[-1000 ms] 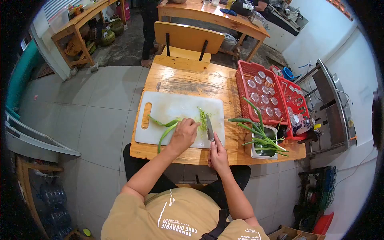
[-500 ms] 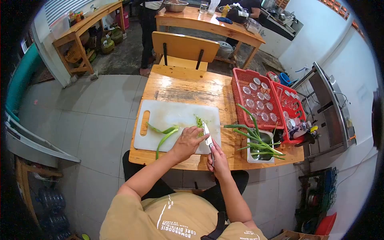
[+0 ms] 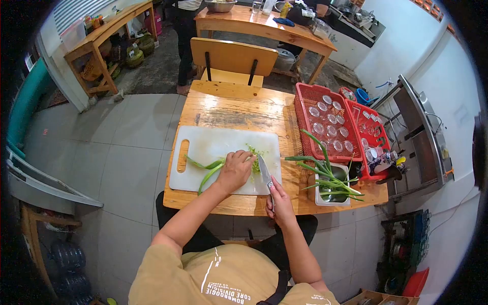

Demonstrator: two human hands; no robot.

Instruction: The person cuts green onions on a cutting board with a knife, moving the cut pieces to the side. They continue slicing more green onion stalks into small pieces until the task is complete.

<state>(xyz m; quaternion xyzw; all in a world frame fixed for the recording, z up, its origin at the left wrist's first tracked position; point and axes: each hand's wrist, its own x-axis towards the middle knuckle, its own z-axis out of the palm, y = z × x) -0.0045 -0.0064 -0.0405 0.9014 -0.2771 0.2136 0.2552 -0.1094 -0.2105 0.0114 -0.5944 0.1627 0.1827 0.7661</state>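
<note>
A white cutting board (image 3: 208,140) lies on the wooden table (image 3: 231,101). My left hand (image 3: 236,170) presses down on green onion (image 3: 209,175) with its fingers curled; the long leaves stick out to the left. In my right hand (image 3: 280,203) is a knife (image 3: 265,171), its blade pointing up and left beside my left fingertips. Chopped green bits (image 3: 258,151) lie around the blade's tip. Right of the board, whole green onions (image 3: 328,175) rest across a metal container (image 3: 333,199).
Red crates (image 3: 304,119) with upturned glasses stand at the table's right side. A chair (image 3: 234,53) is at the far edge. Beyond it, two people are partly visible by another wooden table (image 3: 254,28). A metal sink unit (image 3: 417,132) stands right.
My left hand has shifted slightly left and up, away from the knife, with the held onion. The blade now tilts more to the left, and more chopped bits show.
</note>
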